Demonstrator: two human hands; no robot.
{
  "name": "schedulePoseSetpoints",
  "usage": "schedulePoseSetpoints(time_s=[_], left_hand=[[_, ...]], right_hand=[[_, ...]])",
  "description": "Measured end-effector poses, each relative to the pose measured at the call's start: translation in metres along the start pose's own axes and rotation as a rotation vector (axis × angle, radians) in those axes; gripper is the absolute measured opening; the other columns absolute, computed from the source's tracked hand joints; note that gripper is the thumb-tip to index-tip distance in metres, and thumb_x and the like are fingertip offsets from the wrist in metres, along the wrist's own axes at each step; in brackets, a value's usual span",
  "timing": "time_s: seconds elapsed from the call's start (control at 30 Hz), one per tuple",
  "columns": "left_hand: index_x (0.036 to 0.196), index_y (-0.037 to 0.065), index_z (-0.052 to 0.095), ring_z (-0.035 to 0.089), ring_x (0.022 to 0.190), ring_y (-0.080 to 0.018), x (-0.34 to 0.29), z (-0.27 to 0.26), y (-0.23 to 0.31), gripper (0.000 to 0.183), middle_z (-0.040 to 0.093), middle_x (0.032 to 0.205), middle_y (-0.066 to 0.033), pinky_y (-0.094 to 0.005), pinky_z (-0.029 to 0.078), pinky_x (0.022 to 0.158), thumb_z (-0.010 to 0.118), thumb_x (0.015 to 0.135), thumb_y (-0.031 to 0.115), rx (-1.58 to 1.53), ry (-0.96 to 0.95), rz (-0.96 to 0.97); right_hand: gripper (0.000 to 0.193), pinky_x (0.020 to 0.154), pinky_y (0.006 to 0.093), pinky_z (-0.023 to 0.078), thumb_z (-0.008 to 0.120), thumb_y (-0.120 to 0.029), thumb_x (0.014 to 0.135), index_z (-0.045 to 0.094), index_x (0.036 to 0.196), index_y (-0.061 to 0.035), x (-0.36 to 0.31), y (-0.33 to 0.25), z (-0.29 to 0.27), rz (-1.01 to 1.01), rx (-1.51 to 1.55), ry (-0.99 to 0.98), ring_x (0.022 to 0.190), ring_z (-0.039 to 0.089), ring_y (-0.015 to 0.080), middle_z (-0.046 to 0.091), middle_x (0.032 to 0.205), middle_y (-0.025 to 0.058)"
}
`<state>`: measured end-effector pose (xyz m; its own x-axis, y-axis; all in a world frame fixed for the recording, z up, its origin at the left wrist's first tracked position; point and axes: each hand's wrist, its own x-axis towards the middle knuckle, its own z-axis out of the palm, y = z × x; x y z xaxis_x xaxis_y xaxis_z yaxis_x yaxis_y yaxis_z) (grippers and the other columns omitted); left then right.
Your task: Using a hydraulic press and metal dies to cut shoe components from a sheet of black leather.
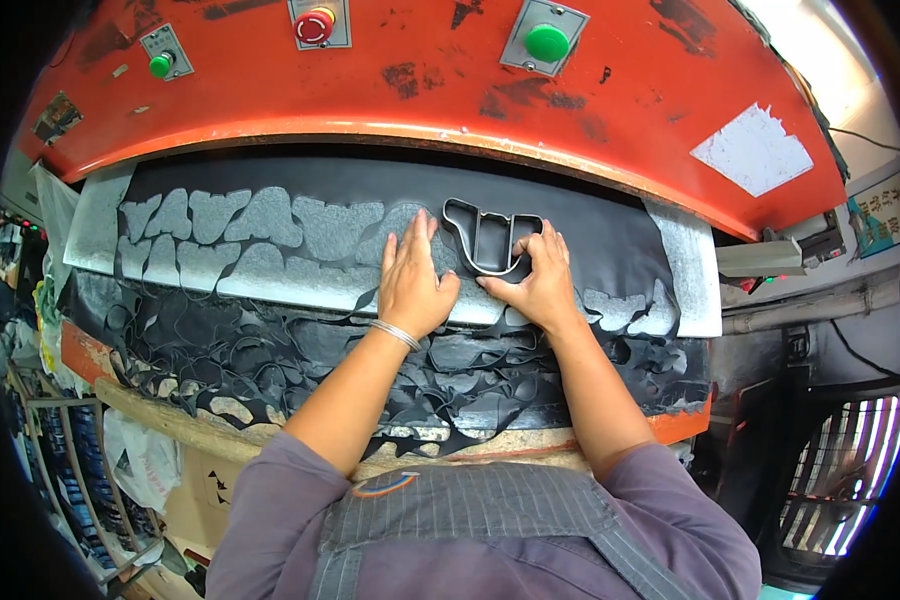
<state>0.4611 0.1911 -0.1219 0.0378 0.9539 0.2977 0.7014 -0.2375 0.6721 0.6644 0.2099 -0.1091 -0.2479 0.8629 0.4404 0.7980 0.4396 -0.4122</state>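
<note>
A steel cutting die (476,238) with a curved outline and inner dividers lies on a black leather-like sheet (605,230). My right hand (542,285) grips its right end, fingers over the far rim and thumb by the near edge. My left hand (415,285), with a bracelet at the wrist, rests open and flat to the left of the die, fingers stretched out over the sheet. Rows of cut-out holes (335,225) run along the sheet's left part, showing the pale board (370,290) beneath. A few more holes appear near its right end.
An orange-red press beam (420,95) spans the far side, carrying a red button (314,26) and two green buttons (547,42). Black offcuts (270,345) heap along the near edge. A rack (80,470) and a plastic bag (142,460) stand at the left.
</note>
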Motion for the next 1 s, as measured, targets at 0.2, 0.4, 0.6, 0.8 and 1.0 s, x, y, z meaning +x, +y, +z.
schedulePoseSetpoints(time_s=[0.2,0.4,0.6,0.8,1.0], left_hand=[[0.146,-0.006,0.015,0.057,0.114,-0.023,0.003,0.007,-0.007,0.087,0.049,0.14,-0.0111,-0.0462,0.015,0.115,0.059,0.075,0.018,0.009,-0.018,0.023],[0.144,-0.009,0.015,0.044,0.125,-0.0241,0.009,0.001,0.001,0.086,0.044,0.143,-0.0133,-0.0451,0.012,0.116,0.058,0.076,0.019,0.022,-0.126,-0.019],[0.134,-0.005,0.041,0.046,0.129,-0.0257,0.004,-0.011,-0.034,0.062,0.055,0.131,-0.0185,-0.0408,0.033,0.108,0.062,0.08,0.017,-0.309,0.051,-0.083],[0.092,0.002,0.063,0.06,0.079,-0.0132,0.025,-0.165,-0.072,0.021,0.065,0.083,-0.0054,-0.0286,0.048,0.076,0.05,0.098,0.016,-0.334,0.762,0.006],[0.078,0.001,0.053,0.044,0.067,-0.0126,0.05,-0.31,-0.102,0.036,0.05,0.07,-0.0039,-0.0291,0.04,0.066,0.045,0.1,0.028,-0.028,0.835,-0.116]], right_hand=[[0.063,0.107,0.0579,0.027,0.086,-0.041,0.057,0.051,0.093,-0.0041,-0.003,-0.004,-0.002,0.018,-0.036,-0.037,0.125,0.039,0.0507,0.05,0.117,0.0355],[0.069,0.105,0.0581,0.028,0.085,-0.043,0.058,0.048,0.1,-0.0031,-0.004,0.0,0.005,0.001,-0.127,-0.008,0.124,0.038,0.0498,0.046,0.119,0.0329],[0.094,0.104,0.0563,0.027,0.081,-0.052,0.062,0.041,0.129,-0.0003,-0.002,-0.04,-0.01,0.174,-0.17,-0.128,0.115,0.046,0.0439,0.051,0.118,0.0261],[0.063,0.069,0.0353,0.054,0.082,-0.03,0.073,0.048,0.117,0.0002,0.028,-0.084,-0.093,0.192,0.239,0.221,0.079,0.066,0.0257,0.065,0.093,0.0187],[0.033,0.051,0.0245,0.04,0.076,-0.011,0.08,0.047,0.093,-0.0034,0.081,-0.111,-0.107,0.006,0.357,0.396,0.054,0.046,0.0108,0.05,0.061,0.0036]])
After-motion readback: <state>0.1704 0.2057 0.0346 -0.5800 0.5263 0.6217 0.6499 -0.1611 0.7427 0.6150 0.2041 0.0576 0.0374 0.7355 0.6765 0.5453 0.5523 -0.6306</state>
